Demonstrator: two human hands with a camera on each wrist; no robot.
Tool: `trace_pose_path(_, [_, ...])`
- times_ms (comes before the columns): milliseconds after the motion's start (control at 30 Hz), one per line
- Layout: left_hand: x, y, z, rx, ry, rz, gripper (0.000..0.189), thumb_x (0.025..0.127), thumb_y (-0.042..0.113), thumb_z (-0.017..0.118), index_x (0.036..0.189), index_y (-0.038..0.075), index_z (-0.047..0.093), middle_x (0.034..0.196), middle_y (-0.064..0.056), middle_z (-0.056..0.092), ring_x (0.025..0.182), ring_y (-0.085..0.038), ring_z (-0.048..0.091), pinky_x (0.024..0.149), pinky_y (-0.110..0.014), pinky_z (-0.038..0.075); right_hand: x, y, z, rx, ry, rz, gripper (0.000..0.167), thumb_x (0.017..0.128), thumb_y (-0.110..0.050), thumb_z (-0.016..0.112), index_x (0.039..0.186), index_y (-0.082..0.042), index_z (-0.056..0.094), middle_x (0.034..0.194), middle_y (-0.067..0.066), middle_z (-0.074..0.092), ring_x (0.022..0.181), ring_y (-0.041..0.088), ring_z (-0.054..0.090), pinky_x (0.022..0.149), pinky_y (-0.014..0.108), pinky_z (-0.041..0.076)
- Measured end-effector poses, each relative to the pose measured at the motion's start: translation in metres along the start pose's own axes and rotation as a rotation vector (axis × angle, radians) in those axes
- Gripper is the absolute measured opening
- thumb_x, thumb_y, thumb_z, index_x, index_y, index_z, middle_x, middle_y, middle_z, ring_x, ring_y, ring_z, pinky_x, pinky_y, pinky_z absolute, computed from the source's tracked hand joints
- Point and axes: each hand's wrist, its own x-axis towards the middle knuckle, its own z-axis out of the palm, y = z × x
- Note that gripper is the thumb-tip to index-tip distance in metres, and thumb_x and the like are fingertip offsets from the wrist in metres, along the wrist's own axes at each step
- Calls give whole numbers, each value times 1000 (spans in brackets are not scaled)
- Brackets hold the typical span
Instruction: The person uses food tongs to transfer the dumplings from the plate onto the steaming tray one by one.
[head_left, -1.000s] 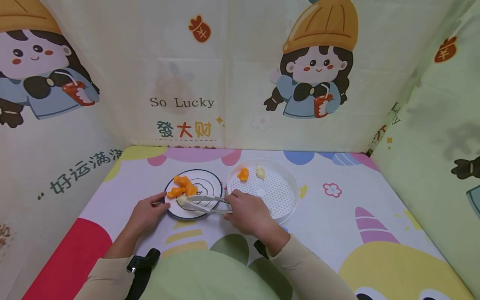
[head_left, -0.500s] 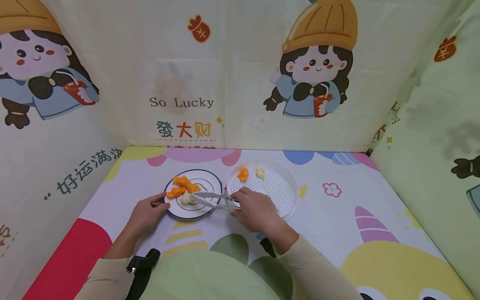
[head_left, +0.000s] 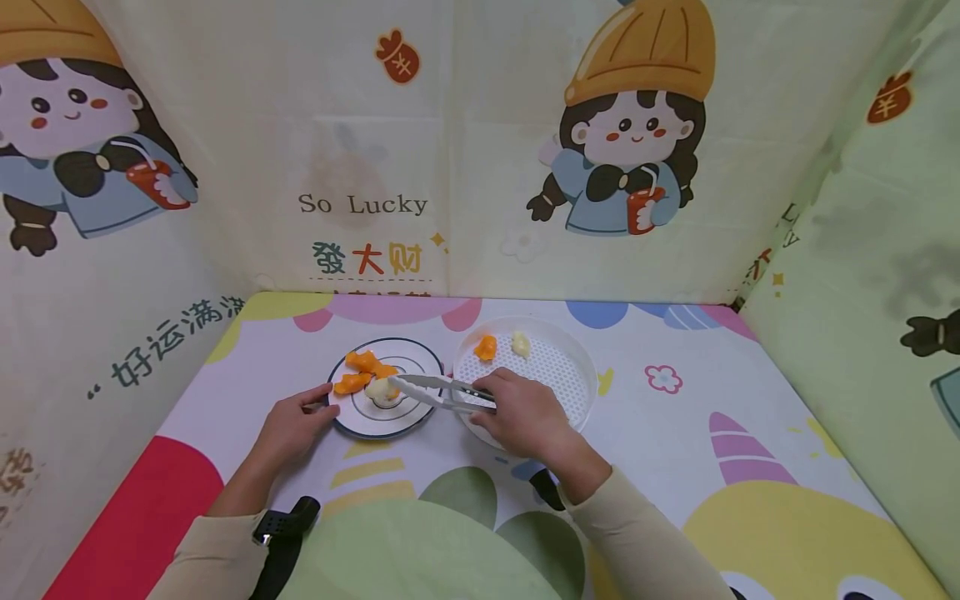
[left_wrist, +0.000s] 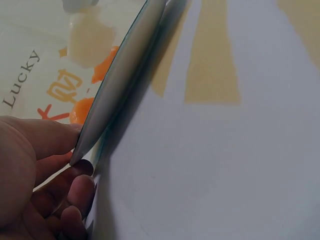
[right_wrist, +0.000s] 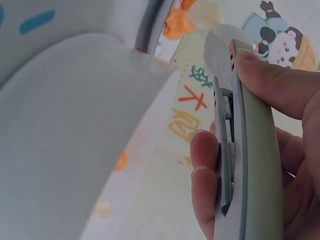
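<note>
My left hand (head_left: 298,423) pinches the left rim of a white plate with dark ring lines (head_left: 420,354); the left wrist view shows thumb above the rim and fingers below. In my right hand (head_left: 525,410) are metal tongs (head_left: 450,390), pointing left over the plate. The tongs' tips are at a pale, lumpy food piece (head_left: 381,394); whether they grip it I cannot tell. Several orange food pieces (head_left: 352,382) lie beside it on the plate's left half. In the right wrist view, fingers and thumb wrap the tongs' handle (right_wrist: 257,165).
Just right of the plate stands a round white perforated tray (head_left: 581,367), partly behind my right hand. It bears an orange piece (head_left: 486,347) and a pale piece (head_left: 521,345) near its back. A patterned cloth covers the table (head_left: 637,442); printed fabric walls (head_left: 480,150) enclose it.
The tongs and my right hand have shifted to the right. The pale piece at their tips has moved right across the plate, towards its middle. My left hand has kept its hold on the rim.
</note>
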Motion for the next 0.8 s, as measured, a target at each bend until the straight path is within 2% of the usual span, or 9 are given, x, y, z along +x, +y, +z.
trace_pose_path(233, [0,0,0,-2,-1,2,62,99,31,59,153,5,39,150,-29,39,132,-47,37,107,-60,36,-3,8,-8,9,47,6,41,89,-33,76,124,-14,69,109,1,66,86,15,58,69,30,50])
trace_pose_path(600, [0,0,0,1,-2,-11,63,100,31,59,154,6,38,152,-29,36,134,-47,35,107,-59,36,-15,35,-22,50,168,36,41,86,-31,80,120,-9,71,109,3,68,85,18,60,69,35,51])
trace_pose_path(800, [1,0,1,-3,7,-18,62,100,30,60,153,6,39,151,-29,37,132,-47,37,106,-58,38,-23,54,-28,51,175,88,44,86,-31,80,122,-8,70,111,6,67,84,21,60,67,39,51])
